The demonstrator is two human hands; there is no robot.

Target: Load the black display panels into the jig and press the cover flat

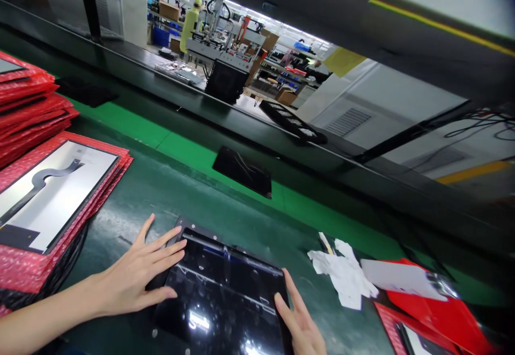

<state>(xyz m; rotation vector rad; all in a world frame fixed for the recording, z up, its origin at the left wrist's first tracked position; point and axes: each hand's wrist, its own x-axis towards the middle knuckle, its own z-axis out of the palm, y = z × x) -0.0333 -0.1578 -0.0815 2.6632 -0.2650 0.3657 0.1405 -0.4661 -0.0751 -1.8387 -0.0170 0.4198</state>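
Observation:
A glossy black glass panel sits in a dark frame on the green bench in front of me, reflecting the ceiling lights. My left hand lies over its left edge, fingers spread and flat with the fingertips on the border. At the right edge, my right hand grips the panel, one finger along the side and another digit on the glass. The lower part of the panel runs out of view.
Left, a silver-backed display panel with a ribbon cable tops red bubble bags, beside another red stack. A dark panel lies on the green strip. White wipes and a red bag lie right.

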